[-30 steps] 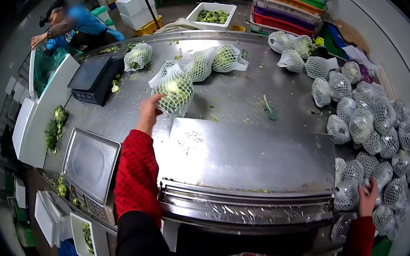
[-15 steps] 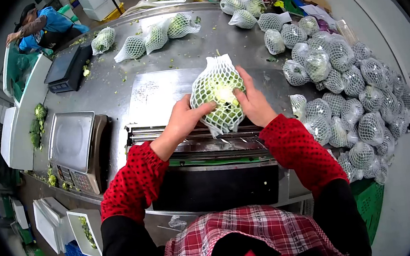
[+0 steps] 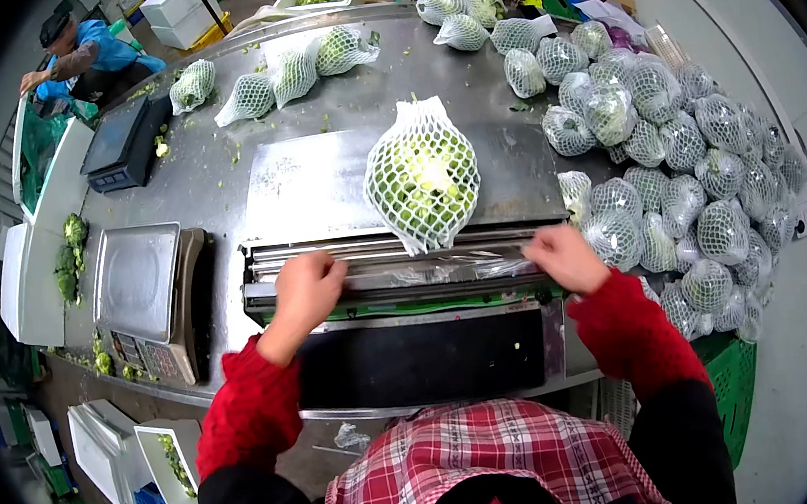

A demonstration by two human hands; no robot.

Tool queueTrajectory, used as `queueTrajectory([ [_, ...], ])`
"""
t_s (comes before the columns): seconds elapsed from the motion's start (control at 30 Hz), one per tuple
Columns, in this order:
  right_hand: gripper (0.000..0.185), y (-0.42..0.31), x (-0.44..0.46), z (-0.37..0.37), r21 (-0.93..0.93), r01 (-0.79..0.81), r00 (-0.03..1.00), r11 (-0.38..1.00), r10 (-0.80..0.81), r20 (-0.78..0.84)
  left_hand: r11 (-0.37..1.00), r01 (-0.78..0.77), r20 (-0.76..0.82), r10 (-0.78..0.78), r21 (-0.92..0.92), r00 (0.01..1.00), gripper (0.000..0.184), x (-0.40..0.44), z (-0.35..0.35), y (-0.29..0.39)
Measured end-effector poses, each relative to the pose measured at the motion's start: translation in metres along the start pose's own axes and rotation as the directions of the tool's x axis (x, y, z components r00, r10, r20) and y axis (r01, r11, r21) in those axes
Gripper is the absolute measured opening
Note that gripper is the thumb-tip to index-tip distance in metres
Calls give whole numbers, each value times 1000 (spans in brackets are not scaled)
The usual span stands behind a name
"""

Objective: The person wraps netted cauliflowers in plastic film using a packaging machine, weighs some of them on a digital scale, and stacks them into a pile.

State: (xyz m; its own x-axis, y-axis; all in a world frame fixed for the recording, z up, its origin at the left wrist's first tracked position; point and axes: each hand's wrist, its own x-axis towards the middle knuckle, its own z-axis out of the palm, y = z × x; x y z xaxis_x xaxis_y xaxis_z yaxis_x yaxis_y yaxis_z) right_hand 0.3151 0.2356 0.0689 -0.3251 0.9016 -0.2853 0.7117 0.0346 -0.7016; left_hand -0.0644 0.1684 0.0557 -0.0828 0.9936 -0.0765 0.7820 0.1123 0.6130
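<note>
A green vegetable head in a white foam net [image 3: 422, 179] rests at the rear edge of the film wrapping machine [image 3: 399, 304], its pale middle facing up. Clear plastic film [image 3: 435, 270] stretches across the machine's rollers, just in front of the net. At the film's left end, my left hand [image 3: 308, 294] is closed with its fingers pinched on the edge. My right hand [image 3: 566, 256] pinches the film's right end, which gathers into creases at the fingertips. Neither hand touches the netted head.
Many wrapped netted heads [image 3: 700, 172] are piled at the right. More netted heads [image 3: 296, 71] lie at the table's back. A scale [image 3: 141, 280] and a dark scale [image 3: 125, 148] stand left. A person in blue [image 3: 97, 53] bends over a foam box [image 3: 61, 175] at the far left.
Both hands have let go of the netted head, leaving it on the metal plate. They have moved toward me and apart, and now grip the film at both sides.
</note>
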Motion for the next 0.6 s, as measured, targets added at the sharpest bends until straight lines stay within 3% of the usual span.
queueTrajectory([
  [0.03,22,-10,-23,-13,235,-131,982,963,94,164,952,104,110,-75,-289,991,33,-8,-10,-1],
  [0.1,20,-37,-74,-30,407,-247,932,879,101,348,741,370,419,-132,-560,898,24,-51,-54,17],
  [0.17,25,-78,-95,-51,694,-153,964,704,-49,263,439,252,344,143,-862,928,22,-62,-83,41],
  [0.23,24,-112,-67,-75,864,222,922,452,-385,-36,72,-89,-63,300,-993,952,23,-30,-115,90],
  [0.27,22,-122,-38,-76,901,380,867,211,-420,-267,58,-235,-222,178,-970,959,20,-4,-111,109],
  [0.3,22,-127,2,-70,841,505,823,196,-402,-401,61,-381,-378,56,-923,924,19,24,-112,125],
  [0.33,24,-131,42,-64,761,620,763,192,-377,-526,372,-481,-448,178,-794,876,17,66,-106,123],
  [0.37,27,-118,81,-50,613,671,741,417,-367,-562,619,-554,-471,314,-557,824,19,107,-84,108],
  [0.4,27,-93,102,-33,503,563,817,656,-348,-460,780,-338,-214,263,-526,941,20,138,-51,70],
  [0.43,28,-70,118,-16,343,418,884,841,-290,-366,902,-117,48,151,-416,987,25,164,-23,36],
  [0.5,29,-31,132,8,454,444,891,772,-327,-315,810,-188,-6,222,-556,975,31,142,22,23],
  [0.53,29,-31,135,8,470,425,900,773,-309,-306,768,-467,-216,414,-439,884,38,139,18,30],
  [0.57,35,-36,129,4,349,574,818,741,-497,-290,663,-700,-383,594,-266,708,46,128,4,42],
  [0.6,41,-40,124,1,219,717,697,662,-673,-248,633,-773,-224,758,31,612,57,128,-18,42],
])
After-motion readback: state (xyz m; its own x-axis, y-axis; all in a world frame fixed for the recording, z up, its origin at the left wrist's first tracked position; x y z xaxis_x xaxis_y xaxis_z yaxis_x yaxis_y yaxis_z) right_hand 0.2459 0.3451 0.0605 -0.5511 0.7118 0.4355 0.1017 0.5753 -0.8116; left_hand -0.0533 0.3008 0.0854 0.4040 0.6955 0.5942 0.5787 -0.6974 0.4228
